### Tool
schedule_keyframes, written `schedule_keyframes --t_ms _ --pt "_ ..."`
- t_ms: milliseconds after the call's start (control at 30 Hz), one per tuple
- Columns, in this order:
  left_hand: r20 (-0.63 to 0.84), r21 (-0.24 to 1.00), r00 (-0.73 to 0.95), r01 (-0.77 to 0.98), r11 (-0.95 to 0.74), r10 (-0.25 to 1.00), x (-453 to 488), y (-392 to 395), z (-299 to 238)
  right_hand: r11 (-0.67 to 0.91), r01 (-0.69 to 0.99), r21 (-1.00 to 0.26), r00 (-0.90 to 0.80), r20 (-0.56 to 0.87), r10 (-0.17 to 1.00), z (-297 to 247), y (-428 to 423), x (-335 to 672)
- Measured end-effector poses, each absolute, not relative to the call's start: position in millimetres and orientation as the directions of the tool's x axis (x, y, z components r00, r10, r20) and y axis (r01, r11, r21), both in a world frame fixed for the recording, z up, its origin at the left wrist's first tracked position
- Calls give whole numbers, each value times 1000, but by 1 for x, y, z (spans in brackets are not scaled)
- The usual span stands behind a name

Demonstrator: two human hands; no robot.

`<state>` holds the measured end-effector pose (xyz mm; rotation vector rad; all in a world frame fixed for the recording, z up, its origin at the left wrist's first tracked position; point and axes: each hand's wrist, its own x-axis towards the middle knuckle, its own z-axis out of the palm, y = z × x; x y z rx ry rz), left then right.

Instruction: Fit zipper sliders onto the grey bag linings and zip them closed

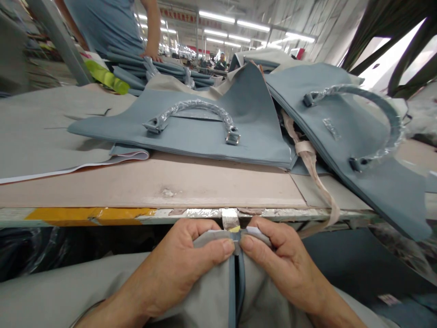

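My left hand (pixel 180 264) and my right hand (pixel 280 262) both pinch the top edge of a grey fabric piece (pixel 211 291) with a blue seam strip (pixel 235 291) running down its middle. The thumbs meet at the seam, just below the table's front edge (pixel 170 213). Both hands are closed on the fabric. On the table ahead lies a blue bag panel (pixel 191 136) with a plastic-wrapped handle (pixel 194 111). A second blue panel with a handle (pixel 368 136) slopes off the table at the right.
Grey sheet material (pixel 41 132) covers the table's left. A beige strap (pixel 317 177) hangs over the edge. At the back stands a person in a blue shirt (pixel 109 23), one hand on stacked blue pieces (pixel 160 68). A yellow-green roll (pixel 105 77) lies beside them.
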<state>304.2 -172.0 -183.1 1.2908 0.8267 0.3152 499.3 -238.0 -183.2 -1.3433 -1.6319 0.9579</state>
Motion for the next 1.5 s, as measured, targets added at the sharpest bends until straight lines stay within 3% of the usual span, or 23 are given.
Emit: schedule_keyframes --t_ms 467,800,1133,1500 --pt "-430 893 703 237 383 567 306 -166 -183 43 176 -984 -245 -1 970 -180 -235 504" --pt "-455 861 724 210 462 518 306 -169 -179 6 218 -976 -253 -50 966 -179 -237 505" --pt "-414 866 673 84 493 613 308 -179 -187 57 263 -963 -155 16 988 -178 -237 499" --pt "-492 813 572 31 582 657 312 -186 -181 65 176 -982 -242 21 970 -176 -236 501"
